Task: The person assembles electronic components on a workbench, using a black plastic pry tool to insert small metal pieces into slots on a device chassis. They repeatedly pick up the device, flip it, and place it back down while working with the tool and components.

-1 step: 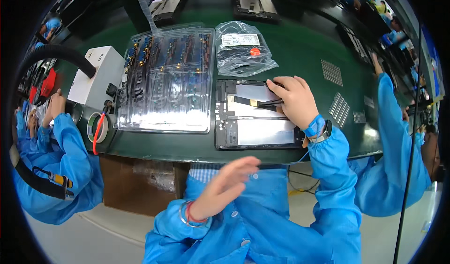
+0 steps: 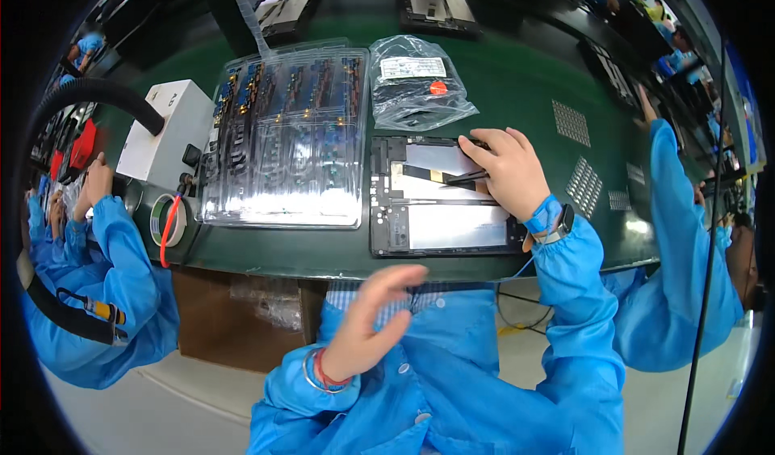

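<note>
Tweezers [image 2: 466, 178], or so this dark tool seems, are clamped in the fingers of my right hand [image 2: 514, 172], tips to the left, over the opened tablet [image 2: 456, 229]. The tablet lies flat by the near edge of the table [image 2: 517, 92], I judge for easy reach. My left hand [image 2: 365, 335], blurred, hangs nearer, thumb apart, nothing in it. My right hand hides the tablet's far right corner.
</note>
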`<state>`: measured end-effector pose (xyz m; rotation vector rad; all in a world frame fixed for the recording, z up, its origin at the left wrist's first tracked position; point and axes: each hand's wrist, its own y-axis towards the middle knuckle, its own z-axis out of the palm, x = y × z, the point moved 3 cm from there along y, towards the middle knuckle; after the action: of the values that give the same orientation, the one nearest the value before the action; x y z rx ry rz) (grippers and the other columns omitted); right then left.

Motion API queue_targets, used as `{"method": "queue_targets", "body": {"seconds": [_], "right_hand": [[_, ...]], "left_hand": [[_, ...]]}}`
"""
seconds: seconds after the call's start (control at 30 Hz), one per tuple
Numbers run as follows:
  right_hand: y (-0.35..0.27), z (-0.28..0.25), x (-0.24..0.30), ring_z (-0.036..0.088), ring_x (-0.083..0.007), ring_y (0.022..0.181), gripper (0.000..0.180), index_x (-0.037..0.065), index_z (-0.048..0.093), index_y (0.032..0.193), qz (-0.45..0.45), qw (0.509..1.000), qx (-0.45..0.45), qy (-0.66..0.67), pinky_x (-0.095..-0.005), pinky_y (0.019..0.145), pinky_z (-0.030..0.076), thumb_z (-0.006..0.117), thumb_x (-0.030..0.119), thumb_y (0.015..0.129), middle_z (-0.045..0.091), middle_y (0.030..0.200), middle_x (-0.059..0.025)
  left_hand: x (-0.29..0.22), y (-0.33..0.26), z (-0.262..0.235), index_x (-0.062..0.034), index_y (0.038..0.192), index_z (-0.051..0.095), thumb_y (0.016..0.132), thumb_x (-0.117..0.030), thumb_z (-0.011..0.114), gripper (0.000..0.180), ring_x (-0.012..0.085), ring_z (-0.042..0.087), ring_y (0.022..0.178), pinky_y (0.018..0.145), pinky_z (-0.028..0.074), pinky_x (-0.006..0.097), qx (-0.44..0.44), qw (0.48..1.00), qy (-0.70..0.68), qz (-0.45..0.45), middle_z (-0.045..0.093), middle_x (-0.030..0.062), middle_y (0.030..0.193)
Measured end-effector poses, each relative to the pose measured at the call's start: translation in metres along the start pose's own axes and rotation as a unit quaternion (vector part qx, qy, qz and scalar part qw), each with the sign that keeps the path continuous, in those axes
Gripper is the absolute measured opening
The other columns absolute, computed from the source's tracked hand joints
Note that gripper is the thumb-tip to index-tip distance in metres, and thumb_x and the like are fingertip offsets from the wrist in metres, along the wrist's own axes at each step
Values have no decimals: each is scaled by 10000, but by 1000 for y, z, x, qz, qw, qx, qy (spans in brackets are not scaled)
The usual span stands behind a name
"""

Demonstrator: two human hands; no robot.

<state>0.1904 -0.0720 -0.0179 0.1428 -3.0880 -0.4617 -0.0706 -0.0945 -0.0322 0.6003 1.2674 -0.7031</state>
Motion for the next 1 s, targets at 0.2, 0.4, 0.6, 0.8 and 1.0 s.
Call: {"method": "queue_targets", "body": {"seconds": [0.2, 0.4, 0.6, 0.8, 1.0], "right_hand": [[-35, -30, -13, 544, -301, 1021, 577, 122, 588, 1127, 94, 981, -86, 146, -360, 828, 458, 500, -136, 619, 534, 1144, -131], [-120, -18, -17, 562, -335, 843, 340, 0, 559, 1099, 333, 933, 34, 134, -368, 739, 455, 590, 207, 831, 545, 912, -178], [-159, 4, -14, 529, -137, 680, 360, 0, 459, 1225, 390, 755, -122, 512, -238, 622, 443, 517, 116, 890, 568, 898, -72], [-161, -5, -13, 276, -1, 391, 345, 21, 446, 1227, 380, 464, -324, 732, -162, 329, 210, 500, 123, 902, 579, 799, -18], [-95, -2, -94, 274, -46, 339, 160, 93, 562, 819, 318, 307, -352, 825, -202, 312, 216, 539, 232, 896, 522, 577, 32]], "left_hand": [[-5, 8, -28, 31, 1142, 524, 788, -69, 571, 371, 343, 517, 988, 845, 416, 396, -157, 877, 445, 86, 532, 181, 1099], [18, 17, -27, 43, 1132, 515, 755, -107, 659, 431, 303, 548, 901, 773, 443, 372, -159, 873, 459, 41, 547, 154, 998], [17, 12, -29, 32, 1094, 471, 748, 13, 656, 392, 156, 539, 844, 711, 456, 263, -159, 974, 150, -64, 511, 97, 943], [7, 28, 2, -27, 1052, 365, 729, 87, 654, 448, 72, 443, 790, 720, 430, 205, -32, 992, -97, -77, 411, 15, 841], [-35, 112, 32, -19, 1162, 343, 775, 106, 515, 442, 90, 429, 823, 797, 372, 222, -67, 986, -107, 114, 408, 29, 903]]}}
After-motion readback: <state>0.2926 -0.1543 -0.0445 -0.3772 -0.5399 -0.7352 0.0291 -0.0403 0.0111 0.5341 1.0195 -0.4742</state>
